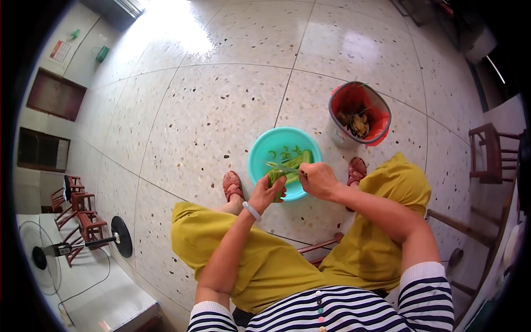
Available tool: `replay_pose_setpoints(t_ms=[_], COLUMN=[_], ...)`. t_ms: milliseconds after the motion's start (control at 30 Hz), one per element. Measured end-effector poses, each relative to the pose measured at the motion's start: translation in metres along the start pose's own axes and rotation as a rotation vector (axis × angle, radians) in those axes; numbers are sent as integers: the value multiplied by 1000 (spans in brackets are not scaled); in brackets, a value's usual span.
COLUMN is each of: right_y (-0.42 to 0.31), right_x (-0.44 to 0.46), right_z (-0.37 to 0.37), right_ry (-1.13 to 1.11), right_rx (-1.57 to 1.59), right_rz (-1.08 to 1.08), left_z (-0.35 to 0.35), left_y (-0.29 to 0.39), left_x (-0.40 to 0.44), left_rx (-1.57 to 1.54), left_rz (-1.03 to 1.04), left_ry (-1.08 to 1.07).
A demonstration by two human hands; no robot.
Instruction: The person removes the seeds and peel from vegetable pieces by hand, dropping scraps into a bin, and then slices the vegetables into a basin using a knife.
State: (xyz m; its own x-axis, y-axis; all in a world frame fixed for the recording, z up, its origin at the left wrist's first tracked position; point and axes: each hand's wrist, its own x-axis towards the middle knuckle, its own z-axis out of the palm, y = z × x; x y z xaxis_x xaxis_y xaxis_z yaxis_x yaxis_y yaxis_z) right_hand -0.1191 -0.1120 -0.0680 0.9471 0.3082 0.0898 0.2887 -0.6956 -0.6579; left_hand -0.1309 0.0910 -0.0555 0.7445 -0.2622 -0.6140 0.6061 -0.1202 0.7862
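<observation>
My left hand (267,191) is closed around a piece of green vegetable (274,176), holding it over the near left part of a turquoise basin (258,145). My right hand (319,181) grips a knife by its handle. The knife's blade (283,167) points left and lies just above the held piece; whether it touches cannot be made out. Inside the basin, long green pieces (306,157) rest at the right, and several thin curved slices (285,155) lie toward the far side. My fingers hide part of the held piece.
Beyond the basin to the right stands a grey bin (341,134) with a red liner and scraps inside. My sandalled feet flank the basin. A standing fan (83,243) and small wooden stools (88,221) are at left, a wooden chair (489,155) at right.
</observation>
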Motion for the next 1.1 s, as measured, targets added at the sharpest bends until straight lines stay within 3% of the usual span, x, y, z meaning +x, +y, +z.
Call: replay_pose_setpoints(t_ms=[100,200,300,800,900,1100], right_y=[-16,-22,-23,-17,-16,-5], right_x=[1,-1,-2,-3,-3,-5], right_z=[-8,-6,-9,-2,0,6], right_ry=[34,29,40,34,24,-3], right_rx=[41,46,18,38,2,0], right_rz=[-115,-156,-170,-198,-164,-138], left_z=[-10,-18,-25,-23,-17,-17], left_y=[-11,-21,-27,-30,-32,-32], left_x=[9,8,16,16,17,20], left_rx=[23,-63,-153,-94,-18,67], left_rz=[-30,105,43,126,205,146], left_ry=[-34,-81,-133,-110,-7,34])
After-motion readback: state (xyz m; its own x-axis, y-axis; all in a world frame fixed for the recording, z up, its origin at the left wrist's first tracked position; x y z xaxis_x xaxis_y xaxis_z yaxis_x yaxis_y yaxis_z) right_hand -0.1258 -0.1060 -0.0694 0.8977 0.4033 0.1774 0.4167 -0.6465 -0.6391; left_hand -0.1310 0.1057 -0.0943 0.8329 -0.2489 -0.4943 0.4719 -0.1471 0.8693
